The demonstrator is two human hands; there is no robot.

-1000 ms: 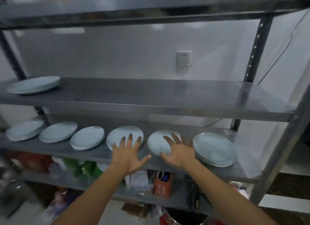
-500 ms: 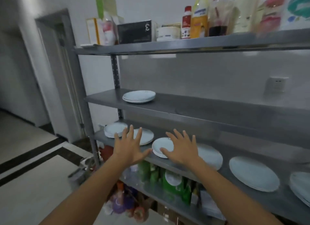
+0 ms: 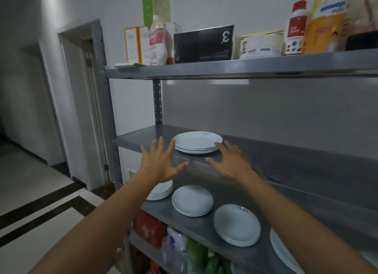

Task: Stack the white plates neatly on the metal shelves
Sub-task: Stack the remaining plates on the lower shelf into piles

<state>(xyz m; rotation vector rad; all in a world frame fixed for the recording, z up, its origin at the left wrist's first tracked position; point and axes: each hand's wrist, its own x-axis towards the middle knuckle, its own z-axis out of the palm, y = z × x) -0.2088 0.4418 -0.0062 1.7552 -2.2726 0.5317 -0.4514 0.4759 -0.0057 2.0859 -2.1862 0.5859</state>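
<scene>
A small stack of white plates (image 3: 198,140) rests near the left end of the middle metal shelf (image 3: 286,157). My left hand (image 3: 160,161) hovers just left of that stack, fingers spread, holding nothing. My right hand (image 3: 231,161) hovers just right of it, also spread and holding nothing. On the lower shelf (image 3: 204,226) lie more white plate stacks: one (image 3: 161,191) partly hidden behind my left forearm, one (image 3: 192,200) in the middle, one (image 3: 237,224) to the right, and another (image 3: 284,253) cut off by my right arm.
The top shelf (image 3: 225,69) carries boxes, bottles and a black box (image 3: 203,43). Coloured packages (image 3: 151,228) fill the bottom shelf. The shelf's left upright post (image 3: 106,110) stands beside a doorway (image 3: 77,102). Tiled floor (image 3: 30,202) lies at the left.
My view swung left and up along the shelving. Both hands rose from over the lower-shelf plates to either side of the stack on the middle shelf, still open.
</scene>
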